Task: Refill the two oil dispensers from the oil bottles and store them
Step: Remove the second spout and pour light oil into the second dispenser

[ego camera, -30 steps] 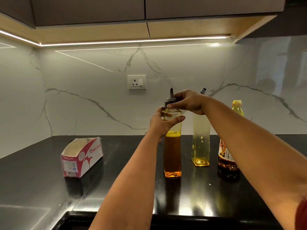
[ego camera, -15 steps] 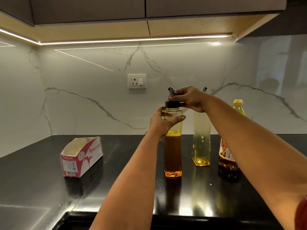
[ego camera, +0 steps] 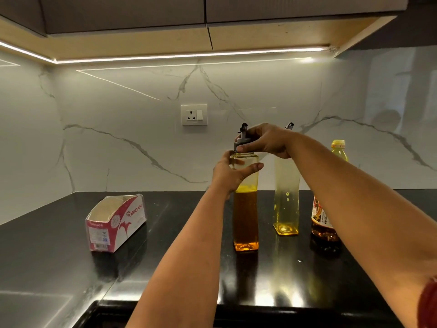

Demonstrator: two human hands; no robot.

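Uncapping the amber oil dispenser [ego camera: 245, 209] on the black countertop [ego camera: 189, 268]: left hand [ego camera: 230, 172] wrapped round its glass shoulder, right hand [ego camera: 264, 140] pinching the pourer cap [ego camera: 241, 138], seemingly just clear of the open neck, tilted. Next: lifting the cap away and fetching the yellow-capped oil bottle [ego camera: 338, 151], standing upright at far right beyond the pale dispenser [ego camera: 286, 197].

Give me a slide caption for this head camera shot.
Left hand steadies the amber oil dispenser while right hand grips its pour-spout cap.
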